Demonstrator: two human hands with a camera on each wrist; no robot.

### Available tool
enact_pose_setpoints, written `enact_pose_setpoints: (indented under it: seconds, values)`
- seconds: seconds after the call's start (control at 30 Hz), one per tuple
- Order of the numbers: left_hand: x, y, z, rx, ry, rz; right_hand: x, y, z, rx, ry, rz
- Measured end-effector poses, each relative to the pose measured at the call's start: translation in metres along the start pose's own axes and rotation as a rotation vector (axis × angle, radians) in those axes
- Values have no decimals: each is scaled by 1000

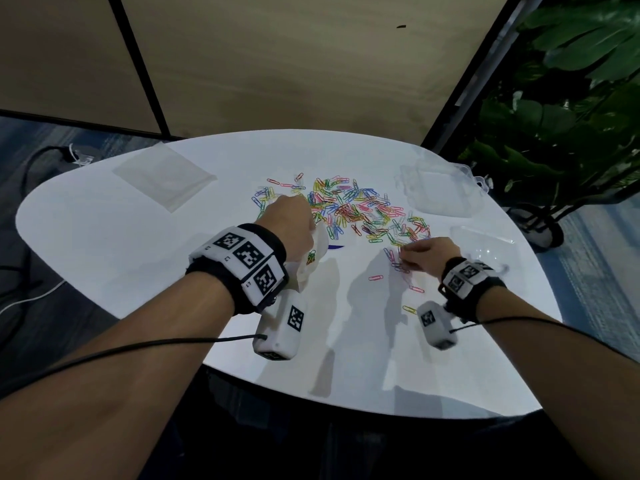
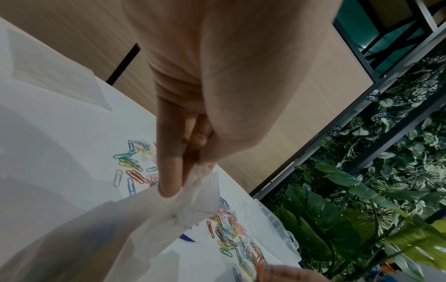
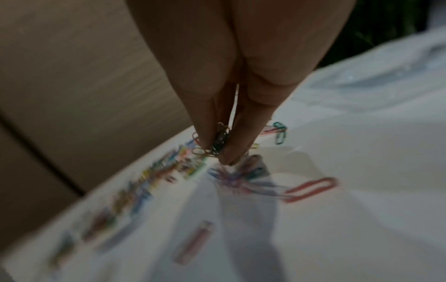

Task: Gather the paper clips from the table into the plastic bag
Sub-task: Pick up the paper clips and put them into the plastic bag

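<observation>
A heap of coloured paper clips (image 1: 349,206) is spread over the far middle of the white table (image 1: 138,271). My left hand (image 1: 291,223) pinches the rim of a clear plastic bag (image 1: 311,258) just left of the heap; a few clips show inside it. In the left wrist view the left hand (image 2: 190,167) nips the bag (image 2: 135,225) between thumb and fingers. My right hand (image 1: 426,254) is at the heap's near right edge, and in the right wrist view the right hand (image 3: 217,150) pinches a small bunch of clips (image 3: 218,141) just above the table.
A stack of flat clear bags (image 1: 166,178) lies at the far left. A clear plastic box (image 1: 446,188) and its lid (image 1: 485,244) stand at the right. Single clips (image 1: 375,278) lie near the front. Leafy plants (image 1: 571,98) crowd the right side.
</observation>
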State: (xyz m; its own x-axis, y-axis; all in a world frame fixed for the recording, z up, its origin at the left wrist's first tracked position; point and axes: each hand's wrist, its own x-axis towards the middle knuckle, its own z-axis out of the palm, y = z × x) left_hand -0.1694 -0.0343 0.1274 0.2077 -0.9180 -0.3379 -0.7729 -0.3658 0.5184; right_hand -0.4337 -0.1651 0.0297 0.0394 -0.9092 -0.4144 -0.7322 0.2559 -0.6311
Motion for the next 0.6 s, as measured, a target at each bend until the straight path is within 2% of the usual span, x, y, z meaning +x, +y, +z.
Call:
enact_pose_setpoints:
  seconds: [0.07,0.1,0.2,0.33,0.4,0.47,0.6]
  values:
    - [0,1,1,-14,-15,7,-2,-13,0,457,-74,74]
    - [0,1,2,-17,-18,11,-6,-23,1,607,-111,70]
    - [2,1,4,-23,-16,15,-25,-59,11,818,-295,36]
    - [4,-2,5,-65,-1,13,-65,-99,34,924,-534,16]
    - [5,-2,6,-83,10,13,-80,-110,48,921,-604,5]
    - [5,-2,6,-97,20,8,-90,-113,62,826,-572,-27]
    - [6,-3,5,-163,49,-27,-92,-107,81,532,-340,-138]
